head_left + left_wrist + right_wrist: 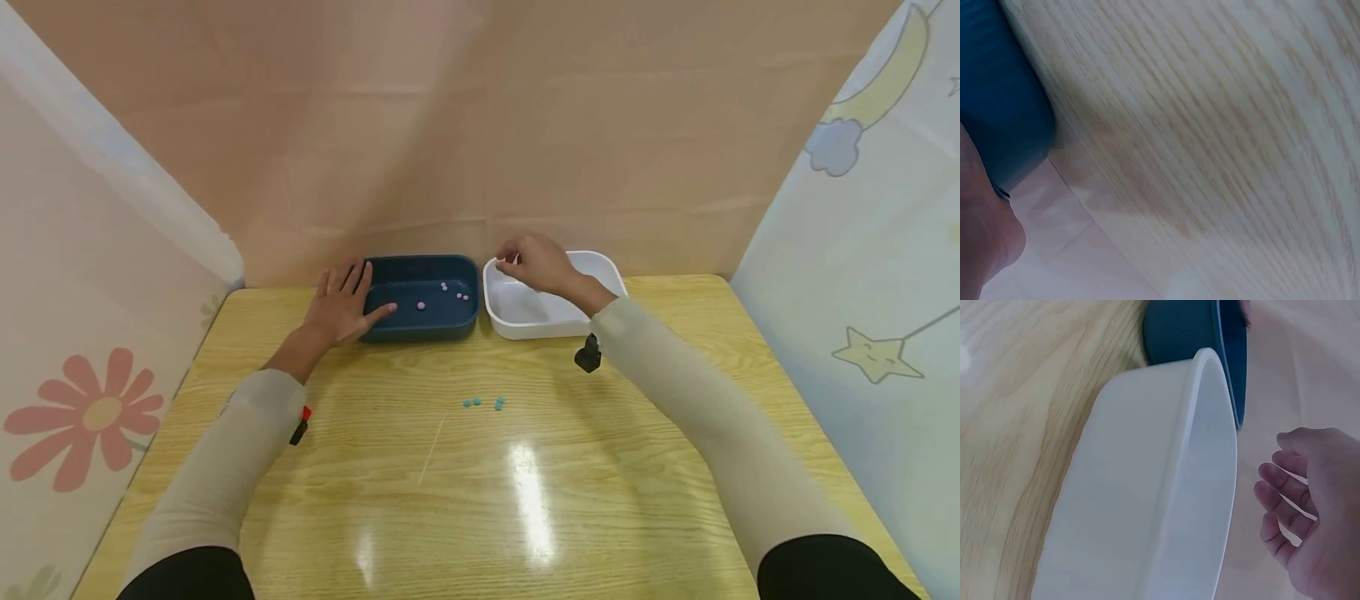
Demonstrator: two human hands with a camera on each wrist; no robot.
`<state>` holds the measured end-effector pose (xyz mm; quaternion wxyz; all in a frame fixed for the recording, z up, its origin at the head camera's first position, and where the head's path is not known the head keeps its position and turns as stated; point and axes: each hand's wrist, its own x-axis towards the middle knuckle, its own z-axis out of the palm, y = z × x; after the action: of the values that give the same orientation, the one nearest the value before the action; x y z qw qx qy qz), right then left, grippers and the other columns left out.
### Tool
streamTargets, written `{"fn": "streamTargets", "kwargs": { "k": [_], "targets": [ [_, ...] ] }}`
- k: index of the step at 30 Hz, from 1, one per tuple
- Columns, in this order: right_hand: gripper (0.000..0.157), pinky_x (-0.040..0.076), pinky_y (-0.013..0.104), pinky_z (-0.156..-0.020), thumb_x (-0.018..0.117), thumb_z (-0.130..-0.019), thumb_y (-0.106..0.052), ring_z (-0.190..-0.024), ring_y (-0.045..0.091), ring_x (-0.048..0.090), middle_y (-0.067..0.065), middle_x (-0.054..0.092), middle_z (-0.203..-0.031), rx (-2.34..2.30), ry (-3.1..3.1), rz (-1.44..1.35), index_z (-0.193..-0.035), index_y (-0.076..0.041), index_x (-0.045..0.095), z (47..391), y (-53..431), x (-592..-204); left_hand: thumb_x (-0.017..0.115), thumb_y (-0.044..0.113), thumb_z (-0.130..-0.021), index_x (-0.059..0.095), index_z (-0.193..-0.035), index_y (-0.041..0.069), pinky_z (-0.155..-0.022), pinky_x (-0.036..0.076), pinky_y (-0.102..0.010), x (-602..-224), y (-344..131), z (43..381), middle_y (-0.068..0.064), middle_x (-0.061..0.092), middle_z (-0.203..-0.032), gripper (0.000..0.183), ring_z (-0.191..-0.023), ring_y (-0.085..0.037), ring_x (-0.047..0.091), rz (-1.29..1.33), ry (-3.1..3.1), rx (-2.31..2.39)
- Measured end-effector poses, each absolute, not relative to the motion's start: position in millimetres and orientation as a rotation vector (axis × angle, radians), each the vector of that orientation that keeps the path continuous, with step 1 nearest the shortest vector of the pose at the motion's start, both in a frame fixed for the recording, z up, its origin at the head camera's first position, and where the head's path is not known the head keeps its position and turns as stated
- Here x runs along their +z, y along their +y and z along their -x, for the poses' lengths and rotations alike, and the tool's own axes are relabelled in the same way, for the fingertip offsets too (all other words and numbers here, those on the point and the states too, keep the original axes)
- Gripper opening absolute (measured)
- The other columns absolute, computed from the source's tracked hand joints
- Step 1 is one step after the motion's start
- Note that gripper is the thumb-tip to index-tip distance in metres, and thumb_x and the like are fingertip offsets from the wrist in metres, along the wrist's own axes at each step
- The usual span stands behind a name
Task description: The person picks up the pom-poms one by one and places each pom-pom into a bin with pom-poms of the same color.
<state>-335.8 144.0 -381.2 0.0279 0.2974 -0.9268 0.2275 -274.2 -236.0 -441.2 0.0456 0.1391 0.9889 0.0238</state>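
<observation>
The bench (480, 483) is a wood-grain surface. Its rear edge meets a brown backdrop (480, 133); printed side panels rise along its left (82, 217) and right (885, 267) edges. Working room extends across the front of the bench, ahead of both containers, and overhead between the panels.

Two rounded rectangular containers stand side by side at the rear edge. The dark blue container (420, 332) is on the left; the white container (551, 330) is on the right. Their facing ends are separated by a narrow gap, and both tops are uncovered.

The left grip (336, 315) lies over the left end of the blue container. Its fingers are straight and spread apart, the thumb extends over the front rim, and the hand touches the container. The right grip (536, 263) is above the rear left part of the white container. Its fingers are loosely bent, with thumb and forefinger tips slightly apart; the right wrist view shows them apart from the rim.

Lilac beads (421, 306) lie on the floor of the blue container, mostly toward its right end. Four teal beads (477, 402) rest on the bench in front of the containers, in two close pairs.
</observation>
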Motion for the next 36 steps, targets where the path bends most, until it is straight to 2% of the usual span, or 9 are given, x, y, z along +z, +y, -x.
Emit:
{"fn": "streamTargets", "kwargs": {
  "k": [8,14,21,32,36],
  "targets": [
    [0.029,0.056,0.045,-0.084,0.073,-0.098,-0.021,-0.094,0.027,0.073,0.012,0.078,-0.106,0.690,-2.872,-0.900,-0.119,-0.001,0.078,328.9,170.9,-380.5,0.028,0.076,-0.105,-0.001,-0.169,0.002,-0.128,-0.004,-0.065,-443.7,-237.8,274.5,-0.019,-0.003,-0.178,0.103,-0.164,-0.038,-0.003,-0.462,3.046,0.155],
    [0.032,0.055,0.050,-0.096,0.073,-0.100,-0.022,-0.110,0.034,0.069,0.015,0.076,-0.122,0.656,-2.874,-0.894,-0.122,0.000,0.077,324.2,187.8,-378.5,0.028,0.075,-0.105,-0.004,-0.169,0.002,-0.128,-0.004,-0.065,-443.1,-239.6,276.7,-0.019,-0.004,-0.177,0.102,-0.164,-0.038,-0.004,-0.461,3.040,0.243],
    [0.048,0.041,0.056,-0.117,0.073,-0.101,-0.029,-0.137,0.040,0.055,0.020,0.066,-0.141,0.567,-2.875,-0.916,-0.136,0.003,0.068,316.4,206.5,-380.4,0.029,0.072,-0.107,-0.004,-0.169,0.003,-0.128,-0.004,-0.064,-438.7,-240.2,274.7,-0.019,-0.004,-0.177,0.098,-0.164,-0.038,-0.005,-0.472,3.029,0.259],
    [0.068,0.026,0.062,-0.125,0.067,-0.104,-0.037,-0.151,0.048,0.036,0.029,0.044,-0.161,0.501,-2.911,-0.907,-0.154,0.006,0.050,307.9,235.0,-388.7,0.027,0.079,-0.103,0.008,-0.171,0.006,-0.129,0.001,-0.066,-432.5,-240.3,268.9,-0.020,0.001,-0.177,0.101,-0.164,-0.041,0.001,-0.562,3.108,0.287],
    [0.073,0.023,0.062,-0.126,0.065,-0.104,-0.040,-0.153,0.050,0.031,0.030,0.038,-0.164,0.460,-2.944,-0.885,-0.157,0.006,0.045,304.0,243.5,-392.3,0.035,0.077,-0.103,0.013,-0.171,0.008,-0.129,0.004,-0.065,-432.5,-240.1,263.8,-0.021,0.007,-0.177,0.100,-0.163,-0.042,0.007,-0.606,3.141,0.279]
  ]
}}
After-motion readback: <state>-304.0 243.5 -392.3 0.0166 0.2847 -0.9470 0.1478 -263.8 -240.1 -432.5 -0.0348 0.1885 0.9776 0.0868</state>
